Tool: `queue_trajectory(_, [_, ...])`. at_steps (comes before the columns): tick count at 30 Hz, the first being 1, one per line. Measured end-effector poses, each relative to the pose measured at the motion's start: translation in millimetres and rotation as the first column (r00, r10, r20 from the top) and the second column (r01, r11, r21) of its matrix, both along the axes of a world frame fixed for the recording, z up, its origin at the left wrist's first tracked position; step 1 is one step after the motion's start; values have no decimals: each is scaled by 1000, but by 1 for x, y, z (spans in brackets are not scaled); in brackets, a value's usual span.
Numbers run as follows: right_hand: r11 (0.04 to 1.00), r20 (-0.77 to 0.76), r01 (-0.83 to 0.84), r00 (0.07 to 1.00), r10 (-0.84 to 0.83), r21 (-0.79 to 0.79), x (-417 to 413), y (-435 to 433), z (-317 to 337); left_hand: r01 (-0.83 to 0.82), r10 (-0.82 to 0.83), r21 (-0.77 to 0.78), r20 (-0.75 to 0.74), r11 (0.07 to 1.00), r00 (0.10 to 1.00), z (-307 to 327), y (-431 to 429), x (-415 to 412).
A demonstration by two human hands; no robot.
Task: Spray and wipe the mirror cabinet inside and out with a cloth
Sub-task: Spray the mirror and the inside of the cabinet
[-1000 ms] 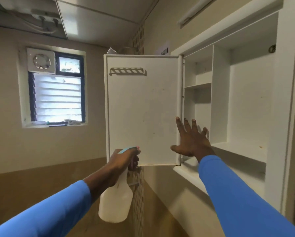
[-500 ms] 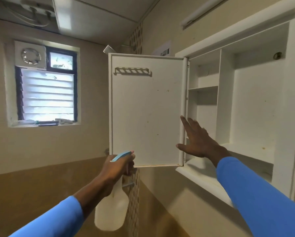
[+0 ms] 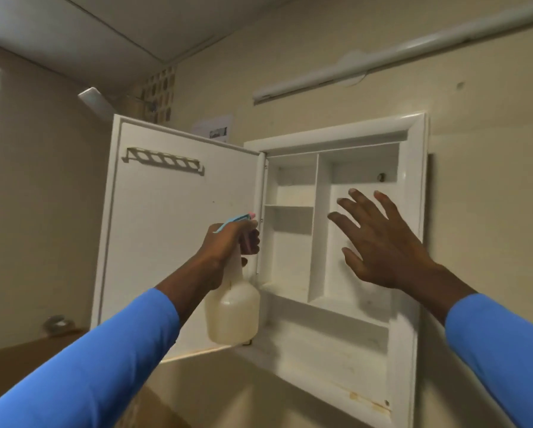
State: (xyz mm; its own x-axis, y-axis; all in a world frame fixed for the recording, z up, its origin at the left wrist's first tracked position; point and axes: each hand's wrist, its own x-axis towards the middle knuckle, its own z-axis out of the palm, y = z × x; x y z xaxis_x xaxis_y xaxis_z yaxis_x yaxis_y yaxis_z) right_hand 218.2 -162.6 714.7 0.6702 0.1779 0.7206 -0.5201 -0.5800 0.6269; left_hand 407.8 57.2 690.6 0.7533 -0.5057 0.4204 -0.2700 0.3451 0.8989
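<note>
Cabinet [image 3: 414,193] white, door [image 3: 172,242] open, left hand [image 3: 225,247] gripping spray bottle [image 3: 233,316], right hand [image 3: 382,242] spread

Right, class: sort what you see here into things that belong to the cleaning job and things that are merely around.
Job: spray bottle held in the left hand; open cabinet; its door; empty right hand.
Merely around: tube light; paper notice on the wall.
</note>
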Motion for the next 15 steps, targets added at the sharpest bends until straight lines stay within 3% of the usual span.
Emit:
queue_trajectory(6, [984, -44, 141, 988, -147, -113, -6, -7, -3, 124, -144, -158, -121, 980, 982, 31, -35, 0])
queue_trajectory(11, [974, 85, 219, 973, -213, -61, -4, -5, -9, 62, -117, -289, -178, 955, 977, 26, -51, 15])
queue_trajectory(15, [977, 299, 213, 932, -205, 4, -5, -3, -18, -1, -60, -295, -197, 955, 979, 13, -51, 35])
